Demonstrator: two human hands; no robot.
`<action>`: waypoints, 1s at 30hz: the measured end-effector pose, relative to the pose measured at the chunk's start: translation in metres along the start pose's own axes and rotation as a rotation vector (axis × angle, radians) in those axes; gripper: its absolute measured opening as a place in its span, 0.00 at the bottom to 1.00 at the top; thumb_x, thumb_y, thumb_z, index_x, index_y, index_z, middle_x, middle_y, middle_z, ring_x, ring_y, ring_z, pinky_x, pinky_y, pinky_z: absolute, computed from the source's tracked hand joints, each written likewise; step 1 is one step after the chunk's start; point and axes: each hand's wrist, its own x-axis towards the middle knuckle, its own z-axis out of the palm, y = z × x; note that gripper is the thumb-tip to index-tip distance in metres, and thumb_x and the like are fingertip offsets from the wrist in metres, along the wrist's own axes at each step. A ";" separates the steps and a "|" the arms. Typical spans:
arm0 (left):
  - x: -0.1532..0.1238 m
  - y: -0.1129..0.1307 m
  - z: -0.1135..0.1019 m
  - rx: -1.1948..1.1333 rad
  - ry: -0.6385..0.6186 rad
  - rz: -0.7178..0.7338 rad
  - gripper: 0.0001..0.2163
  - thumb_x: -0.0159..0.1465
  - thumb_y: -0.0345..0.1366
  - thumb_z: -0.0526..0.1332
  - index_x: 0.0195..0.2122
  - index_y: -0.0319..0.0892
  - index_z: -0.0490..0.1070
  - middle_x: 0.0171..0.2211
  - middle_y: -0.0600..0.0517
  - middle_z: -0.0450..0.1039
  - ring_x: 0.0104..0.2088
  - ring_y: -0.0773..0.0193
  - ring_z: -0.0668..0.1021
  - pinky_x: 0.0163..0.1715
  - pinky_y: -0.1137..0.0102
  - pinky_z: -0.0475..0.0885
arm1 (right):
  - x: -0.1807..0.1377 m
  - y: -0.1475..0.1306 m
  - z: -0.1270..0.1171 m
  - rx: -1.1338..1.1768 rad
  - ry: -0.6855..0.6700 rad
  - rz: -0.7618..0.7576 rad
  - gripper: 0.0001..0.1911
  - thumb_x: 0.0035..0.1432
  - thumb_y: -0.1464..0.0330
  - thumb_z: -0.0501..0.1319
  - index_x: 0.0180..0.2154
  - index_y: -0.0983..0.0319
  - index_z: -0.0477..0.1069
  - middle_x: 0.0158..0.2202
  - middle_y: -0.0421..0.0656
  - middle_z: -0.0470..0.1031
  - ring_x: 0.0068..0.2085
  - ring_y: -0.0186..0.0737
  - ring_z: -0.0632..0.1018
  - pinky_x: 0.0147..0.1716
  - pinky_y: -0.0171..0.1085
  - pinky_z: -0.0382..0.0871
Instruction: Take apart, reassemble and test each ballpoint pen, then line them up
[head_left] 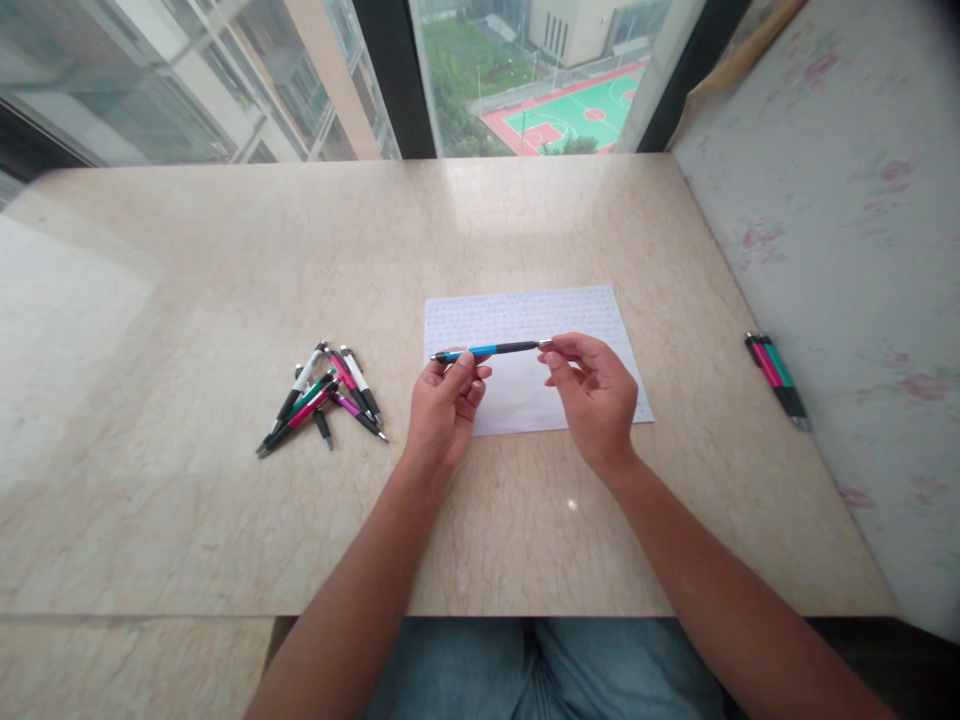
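Observation:
A blue and black ballpoint pen [486, 351] lies level between my two hands, above a sheet of paper [525, 410]. My left hand [444, 400] is closed around the pen's clip end, thumb on top of the barrel. At the other end, my right hand [596, 390] pinches the silver tip between thumb and fingers. Rows of handwriting cover the upper part of the sheet; its lower part is plain. To the left of my left hand sits a loose pile of pens [319, 395] in white, pink, green and purple with black grips.
Two pens, one pink [769, 366] and one green [784, 372], lie side by side at the right near the floral wall [862, 250]. Windows stand along the back of the marble-like ledge [225, 540], whose front edge is by my lap.

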 end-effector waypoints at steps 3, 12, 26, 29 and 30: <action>0.000 -0.001 0.000 0.021 -0.024 0.001 0.12 0.53 0.33 0.73 0.35 0.39 0.72 0.35 0.50 0.80 0.29 0.74 0.79 0.26 0.84 0.72 | 0.002 0.000 0.000 0.041 0.022 0.031 0.11 0.61 0.66 0.63 0.47 0.56 0.74 0.39 0.42 0.80 0.41 0.40 0.82 0.30 0.36 0.80; 0.001 0.001 0.000 0.044 -0.032 0.014 0.14 0.52 0.34 0.74 0.34 0.40 0.71 0.32 0.53 0.78 0.27 0.75 0.78 0.25 0.83 0.71 | 0.008 0.003 -0.006 0.018 -0.101 0.108 0.09 0.61 0.63 0.63 0.43 0.58 0.75 0.33 0.41 0.80 0.36 0.38 0.82 0.31 0.35 0.78; 0.002 0.003 -0.001 0.124 -0.016 0.083 0.15 0.52 0.35 0.74 0.36 0.40 0.71 0.29 0.56 0.75 0.27 0.73 0.78 0.26 0.82 0.71 | 0.021 0.005 -0.020 -0.249 -0.237 -0.146 0.05 0.61 0.68 0.61 0.38 0.59 0.76 0.36 0.42 0.80 0.36 0.36 0.79 0.31 0.34 0.76; 0.002 0.003 -0.001 0.137 -0.022 0.093 0.15 0.52 0.35 0.74 0.36 0.40 0.71 0.29 0.56 0.75 0.28 0.73 0.79 0.27 0.81 0.71 | 0.021 0.005 -0.020 -0.250 -0.236 -0.146 0.05 0.61 0.67 0.62 0.38 0.59 0.76 0.36 0.42 0.80 0.35 0.37 0.79 0.31 0.35 0.76; 0.002 0.003 -0.001 0.139 -0.026 0.097 0.15 0.52 0.35 0.74 0.36 0.40 0.71 0.29 0.56 0.75 0.28 0.73 0.79 0.27 0.81 0.71 | 0.021 0.006 -0.020 -0.250 -0.234 -0.145 0.05 0.61 0.67 0.62 0.37 0.59 0.76 0.36 0.42 0.80 0.35 0.37 0.79 0.30 0.34 0.76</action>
